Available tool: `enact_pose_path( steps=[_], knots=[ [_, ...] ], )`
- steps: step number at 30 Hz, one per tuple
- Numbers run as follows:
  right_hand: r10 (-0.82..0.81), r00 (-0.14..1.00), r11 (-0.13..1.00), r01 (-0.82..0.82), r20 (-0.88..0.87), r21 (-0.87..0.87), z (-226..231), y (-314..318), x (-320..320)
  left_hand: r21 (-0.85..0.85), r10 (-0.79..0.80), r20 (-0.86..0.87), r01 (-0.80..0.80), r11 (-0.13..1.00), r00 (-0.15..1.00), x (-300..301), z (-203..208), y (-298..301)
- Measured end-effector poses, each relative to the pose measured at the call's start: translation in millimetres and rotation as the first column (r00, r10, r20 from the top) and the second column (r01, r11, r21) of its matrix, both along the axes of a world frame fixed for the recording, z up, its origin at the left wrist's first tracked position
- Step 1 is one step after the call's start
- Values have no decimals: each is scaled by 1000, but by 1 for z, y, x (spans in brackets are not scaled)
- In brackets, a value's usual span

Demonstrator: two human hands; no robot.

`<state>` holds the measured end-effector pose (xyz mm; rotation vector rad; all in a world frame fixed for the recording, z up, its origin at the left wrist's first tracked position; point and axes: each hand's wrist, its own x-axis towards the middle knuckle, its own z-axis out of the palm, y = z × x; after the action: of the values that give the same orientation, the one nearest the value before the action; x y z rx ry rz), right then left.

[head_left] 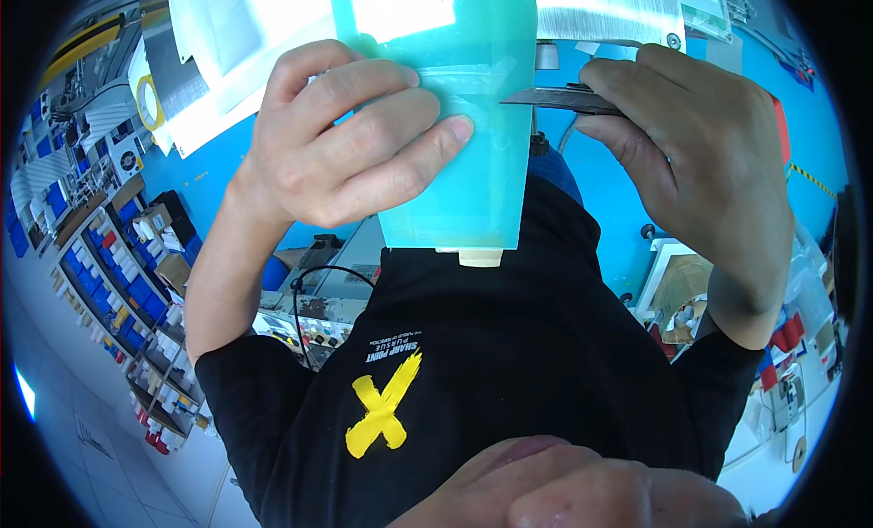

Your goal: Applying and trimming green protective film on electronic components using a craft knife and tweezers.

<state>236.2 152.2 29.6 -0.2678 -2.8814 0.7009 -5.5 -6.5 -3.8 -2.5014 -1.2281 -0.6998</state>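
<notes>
My left hand is closed around the left side of a translucent green plastic sheet, with several fingers lying across its front. The sheet hangs down before my black shirt, and a small beige tab sticks out below its lower edge. In my right hand a slim dark utility knife is pinched between thumb and fingers. The blade points left, and its tip overlaps the sheet's right part; I cannot tell whether it touches.
A brushed metal plate spans the top behind the sheet, with white paper at its left. A yellow tape roll sits by the plate's left end. Shelves of blue bins stand far left; an open carton lies below my right forearm.
</notes>
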Motion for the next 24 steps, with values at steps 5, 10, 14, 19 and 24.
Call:
enact_pose_path(
  steps=[5, 10, 14, 19, 24],
  knots=[
    [11, 998, 998, -14, 57, 53, 4, 3, 8, -7, 0, -1, 0, 1000, 1000, -1, 0, 0],
    [-14, 998, 999, 12, 56, 43, 8, 1, 7, -6, 4, -2, -4, 1000, 1000, -1, 0, -1],
    [-30, 996, 995, 22, 81, 99, 7, -2, 9, 16, 8, -6, -8, 1000, 1000, -1, -2, -1],
    [-38, 996, 993, 29, 76, 115, 7, -4, 8, 2, 8, -19, -8, 1000, 1000, -1, -1, -1],
    [-17, 997, 998, 13, 69, 69, 6, -1, 9, -9, 10, -10, -10, 1000, 1000, 0, 0, -1]
  ],
)
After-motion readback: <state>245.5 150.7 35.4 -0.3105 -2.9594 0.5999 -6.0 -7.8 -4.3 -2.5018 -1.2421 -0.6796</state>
